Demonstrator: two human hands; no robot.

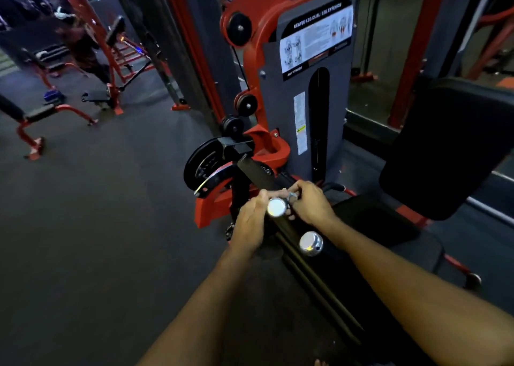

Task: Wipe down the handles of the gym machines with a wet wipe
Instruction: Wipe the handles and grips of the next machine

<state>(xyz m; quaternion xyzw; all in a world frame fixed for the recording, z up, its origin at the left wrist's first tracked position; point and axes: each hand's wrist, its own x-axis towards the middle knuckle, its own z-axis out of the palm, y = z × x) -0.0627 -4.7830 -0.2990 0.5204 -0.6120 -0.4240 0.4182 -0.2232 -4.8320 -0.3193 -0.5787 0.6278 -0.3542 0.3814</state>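
Work is under way on the red and grey leg machine [306, 93]: both hands meet at the upper bar, beside its shiny round end cap [277, 206]. The right hand [313, 203] curls round the bar and pinches a small pale scrap, likely the wet wipe [292, 196], against it, while the left hand [250, 221] grips the bar near the cap. Judging from this, one handle is mid-wipe; the lower bar with the second cap [311, 243] and the other machines seem left to do.

Two polished chrome end caps [277, 206] gleam mirror-bright — the machine frame [251, 57] wears glossy red paint, its seat pad [447, 148] matt black vinyl, the floor [97, 199] dull, rubbery grey.
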